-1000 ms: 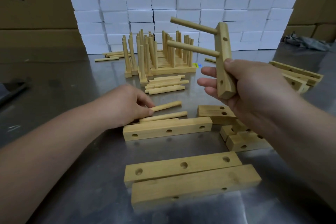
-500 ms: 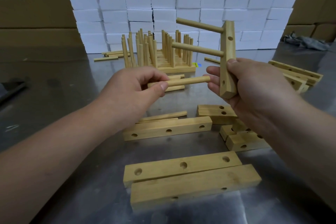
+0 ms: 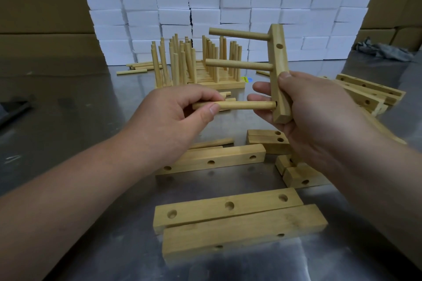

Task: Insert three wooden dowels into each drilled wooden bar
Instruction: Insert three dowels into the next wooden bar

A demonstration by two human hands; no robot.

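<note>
Left grip [image 3: 173, 116] pinches dowel [image 3: 235, 105] at bar's [image 3: 279, 64] lowest hole.

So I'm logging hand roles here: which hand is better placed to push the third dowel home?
Left. The left hand pinches the third dowel, its tip at the lowest hole of the bar, which the right hand grips.

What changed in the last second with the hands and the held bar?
The left hand picked a dowel off the table, raised it and brought its tip to the lowest hole of the bar. The right hand kept holding the bar upright; its two upper dowels and the loose bars on the table stayed put.
</note>
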